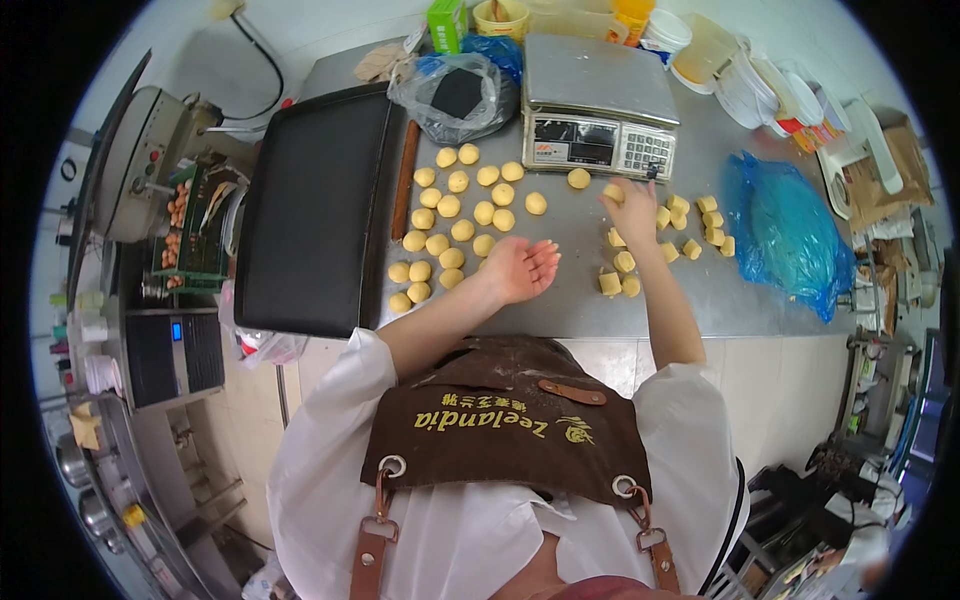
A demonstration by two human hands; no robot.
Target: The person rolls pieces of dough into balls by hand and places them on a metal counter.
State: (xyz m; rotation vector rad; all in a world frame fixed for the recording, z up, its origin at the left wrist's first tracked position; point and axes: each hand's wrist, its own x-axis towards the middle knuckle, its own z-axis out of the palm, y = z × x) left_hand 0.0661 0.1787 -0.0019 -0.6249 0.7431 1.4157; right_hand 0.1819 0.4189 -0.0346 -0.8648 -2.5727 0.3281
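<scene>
My left hand (525,268) is palm up with its fingers apart and nothing in it, beside the rolled balls of yellow dough (463,229) on the steel table (570,319). Between finger and thumb, my right hand (634,210) grips a piece of yellow dough (613,193), just in front of the digital scale (574,142). One dough ball (578,178) lies by itself near the scale. Cut, unrolled dough pieces (610,283) are scattered around my right forearm, with more (712,219) farther right.
At the left stands a black baking tray (315,210) with a wooden stick (406,180) along it. A clear plastic bag (450,97) sits behind the balls. At the right lies a blue plastic bag (791,225) with something inside. Tubs and containers (701,56) line the back wall.
</scene>
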